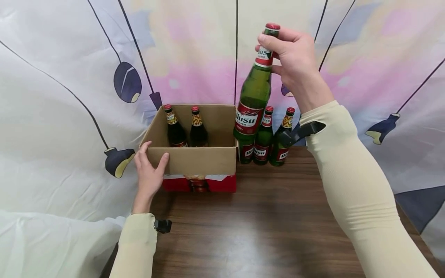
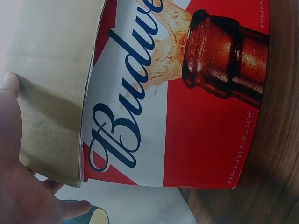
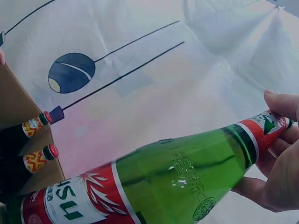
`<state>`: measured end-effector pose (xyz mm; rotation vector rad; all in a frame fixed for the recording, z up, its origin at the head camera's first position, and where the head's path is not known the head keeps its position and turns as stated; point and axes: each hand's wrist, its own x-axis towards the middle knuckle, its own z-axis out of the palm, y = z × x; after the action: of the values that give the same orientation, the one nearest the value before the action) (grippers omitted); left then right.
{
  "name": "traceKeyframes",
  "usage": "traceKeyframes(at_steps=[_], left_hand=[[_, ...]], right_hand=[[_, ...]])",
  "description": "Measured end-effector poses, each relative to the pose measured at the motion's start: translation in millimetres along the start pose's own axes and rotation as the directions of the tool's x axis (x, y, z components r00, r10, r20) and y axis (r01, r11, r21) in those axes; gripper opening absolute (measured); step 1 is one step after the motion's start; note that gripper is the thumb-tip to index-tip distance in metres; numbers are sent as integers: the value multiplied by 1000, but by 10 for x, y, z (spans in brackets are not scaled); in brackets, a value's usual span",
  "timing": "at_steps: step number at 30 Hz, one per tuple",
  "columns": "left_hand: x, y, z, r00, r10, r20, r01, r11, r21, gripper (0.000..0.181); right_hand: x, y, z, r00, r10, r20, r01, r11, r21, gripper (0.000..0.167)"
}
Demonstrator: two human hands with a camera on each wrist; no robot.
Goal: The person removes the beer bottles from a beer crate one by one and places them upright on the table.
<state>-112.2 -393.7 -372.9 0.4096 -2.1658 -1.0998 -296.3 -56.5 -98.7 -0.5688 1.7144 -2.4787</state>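
Note:
My right hand (image 1: 295,58) grips a green bottle (image 1: 255,88) by its neck, raised beside the carton's right edge and slightly tilted; the right wrist view shows the bottle (image 3: 182,172) with the fingers round its neck. My left hand (image 1: 149,175) holds the front left corner of the open carton (image 1: 198,160), thumb on the front flap. In the left wrist view that hand (image 2: 23,154) lies against the flap (image 2: 51,93). Inside the carton stand two dark bottles with red caps, one on the left (image 1: 176,131) and one near the middle (image 1: 199,131).
Right of the carton, several green bottles stand close together, among them one in the middle (image 1: 263,137) and one at the right (image 1: 279,143). The carton stands on a brown wooden table (image 1: 257,224). A patterned cloth (image 1: 201,50) hangs behind.

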Motion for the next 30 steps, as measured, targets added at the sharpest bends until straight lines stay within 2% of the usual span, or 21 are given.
traceKeyframes(at_steps=[4,9,15,20,24,30], left_hand=[[8,-4,-17,1000,-4,-3,4,1000,5,71],[39,-5,-35,1000,-4,-31,4,1000,0,71],[7,6,-10,1000,-17,-15,17,1000,4,72],[-30,13,9,1000,-27,0,27,1000,12,72],[-26,31,6,1000,-26,-10,26,1000,13,71],[-29,34,-4,1000,-24,-19,24,1000,20,70]], right_hand=[[-13,14,-95,1000,6,-20,-5,1000,13,29],[-14,177,-145,998,57,-18,-58,995,-76,30],[-72,631,-329,992,124,-10,-124,970,-208,36],[-150,1011,-462,994,109,-10,-107,951,-291,39],[-183,1214,-486,995,102,8,-93,938,-334,41],[-205,1493,-520,994,105,36,-80,902,-424,46]])
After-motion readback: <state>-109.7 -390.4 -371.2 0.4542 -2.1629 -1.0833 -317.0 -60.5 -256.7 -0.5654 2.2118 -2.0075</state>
